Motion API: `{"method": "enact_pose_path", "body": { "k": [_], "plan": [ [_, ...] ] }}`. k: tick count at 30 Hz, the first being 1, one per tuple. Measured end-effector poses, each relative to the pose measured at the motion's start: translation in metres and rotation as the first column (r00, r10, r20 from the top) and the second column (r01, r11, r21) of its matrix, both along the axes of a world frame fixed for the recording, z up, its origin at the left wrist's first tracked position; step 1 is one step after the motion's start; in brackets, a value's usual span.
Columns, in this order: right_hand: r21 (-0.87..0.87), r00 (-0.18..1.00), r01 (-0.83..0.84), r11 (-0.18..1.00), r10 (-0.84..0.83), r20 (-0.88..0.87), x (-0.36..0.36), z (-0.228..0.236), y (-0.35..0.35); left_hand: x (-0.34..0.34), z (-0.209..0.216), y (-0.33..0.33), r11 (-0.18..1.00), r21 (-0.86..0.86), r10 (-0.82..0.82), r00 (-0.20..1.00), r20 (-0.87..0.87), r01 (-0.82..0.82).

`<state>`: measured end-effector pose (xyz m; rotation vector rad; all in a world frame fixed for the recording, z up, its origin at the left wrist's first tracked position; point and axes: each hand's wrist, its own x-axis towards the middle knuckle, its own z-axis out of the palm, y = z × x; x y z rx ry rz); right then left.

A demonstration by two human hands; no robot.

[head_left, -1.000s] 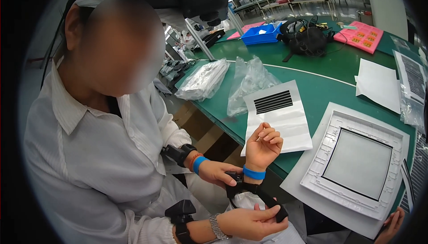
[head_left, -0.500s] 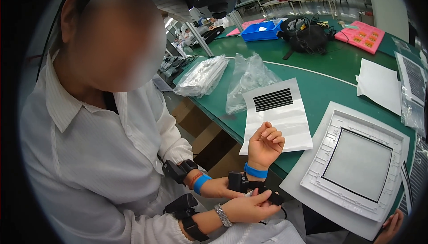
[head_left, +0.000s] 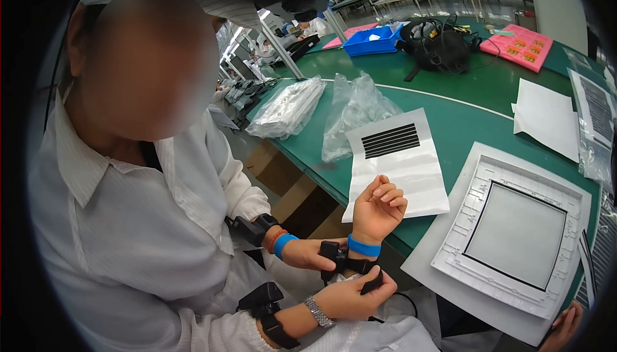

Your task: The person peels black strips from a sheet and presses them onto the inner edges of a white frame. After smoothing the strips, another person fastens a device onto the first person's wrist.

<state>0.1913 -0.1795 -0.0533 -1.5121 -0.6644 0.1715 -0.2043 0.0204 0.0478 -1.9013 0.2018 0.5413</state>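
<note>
My left hand (head_left: 378,213) is raised palm up with loosely bent fingers and nothing in it. A blue wristband (head_left: 364,246) circles its wrist, and below that sits a small black device (head_left: 334,255) on a black strap (head_left: 371,281). A co-worker in a white coat holds this wrist: one hand (head_left: 305,253) rests at the device, while the other hand (head_left: 350,299), wearing a metal watch, pinches the strap's loose end. At the lower right edge, partly cut off, my right hand (head_left: 565,325) lies beside a white board (head_left: 421,262), fingers loosely bent, apparently holding nothing.
On the board lies a white plastic frame (head_left: 459,243) with a black-edged window. Around the green table (head_left: 443,104) are a sheet with black strips (head_left: 398,178), plastic bags (head_left: 289,108), white paper (head_left: 546,120), a blue bin (head_left: 371,43), black cabled gear (head_left: 440,50) and a pink tray (head_left: 520,46).
The co-worker's watch-wearing hand has shifted its grip on the strap end, now pinched and folded up. The other hand has moved slightly along the device. My hands have hardly moved.
</note>
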Motion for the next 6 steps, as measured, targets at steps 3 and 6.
{"method": "enact_pose_path", "body": {
  "k": [3, 6],
  "plan": [
    [0.062, 0.987, 0.059, 0.996, -0.049, -0.152, -0.001, -0.003, -0.001, -0.003, -0.015, -0.002, 0.997, 0.051, -0.055, 0.996, 0.07, 0.051],
    [0.104, 0.905, -0.028, 0.994, 0.07, -0.419, 0.054, -0.06, -0.029, 0.016, -0.009, -0.016, 0.992, -0.086, -0.08, 0.992, 0.099, 0.089]
  ]
}}
